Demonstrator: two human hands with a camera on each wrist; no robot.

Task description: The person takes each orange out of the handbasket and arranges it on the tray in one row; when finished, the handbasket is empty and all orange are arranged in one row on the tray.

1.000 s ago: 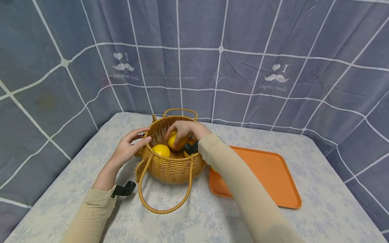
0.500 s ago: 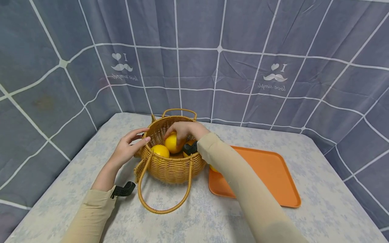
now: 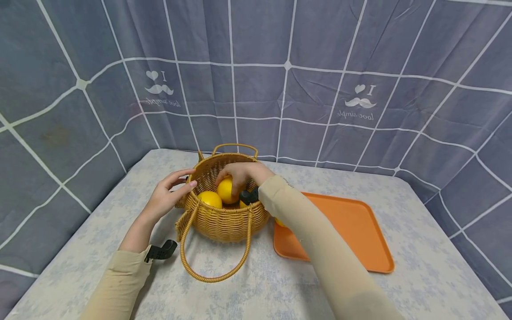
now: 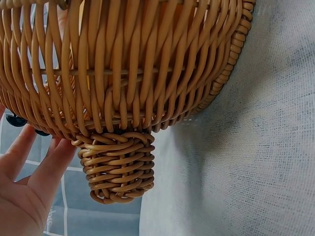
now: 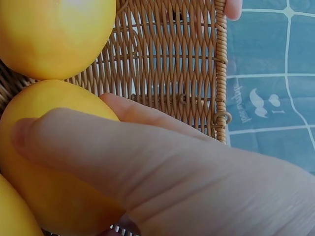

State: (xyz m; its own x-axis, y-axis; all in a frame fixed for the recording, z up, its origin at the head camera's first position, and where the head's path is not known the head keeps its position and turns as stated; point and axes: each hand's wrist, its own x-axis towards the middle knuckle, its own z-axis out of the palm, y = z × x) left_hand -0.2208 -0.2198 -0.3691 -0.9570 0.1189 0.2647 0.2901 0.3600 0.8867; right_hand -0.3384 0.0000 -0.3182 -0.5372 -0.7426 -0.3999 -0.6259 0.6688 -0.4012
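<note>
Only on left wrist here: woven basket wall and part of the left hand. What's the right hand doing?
Observer: In the head and right wrist views, the right hand holds a yellow fruit inside the basket.
Operator: Can't make out the contents. Is that the only one in there?
Observer: No, the right wrist view shows two more yellow fruits next to it, both cut off by the frame.
Operator: Copy. Anything to the basket's right?
Observer: Yes, the head view shows an orange tray there, partly covered by the right sleeve.
</note>
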